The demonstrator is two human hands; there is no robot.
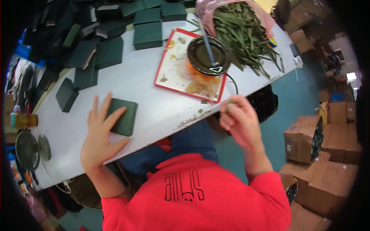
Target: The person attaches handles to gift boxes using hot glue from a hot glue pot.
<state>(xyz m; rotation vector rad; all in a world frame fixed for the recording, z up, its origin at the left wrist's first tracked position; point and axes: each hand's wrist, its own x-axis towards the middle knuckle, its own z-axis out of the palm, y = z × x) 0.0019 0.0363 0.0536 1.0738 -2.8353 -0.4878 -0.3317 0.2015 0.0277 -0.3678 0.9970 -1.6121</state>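
Observation:
My left hand point(101, 134) lies with its fingers spread, its fingertips resting on a dark green box point(125, 119) with a textured top. The box sits flat on the white table near its front edge. My right hand point(243, 121) is raised by the table's front edge, thumb and fingers pinched together. A small green piece point(230, 103) shows between those fingertips; its full shape is hidden. Beyond the right hand is a black round pot point(194, 46) with dark liquid and a pale stick point(209, 50) in it, standing on a stained, red-edged white board point(175, 71).
Several green boxes point(148, 34) are piled at the back left. A pink bag point(206, 17) spills green strips point(241, 34) at the back right. Green scraps point(189, 121) lie along the front edge of the white table point(144, 82). A small fan point(27, 150) stands left; cartons point(302, 142) stand right.

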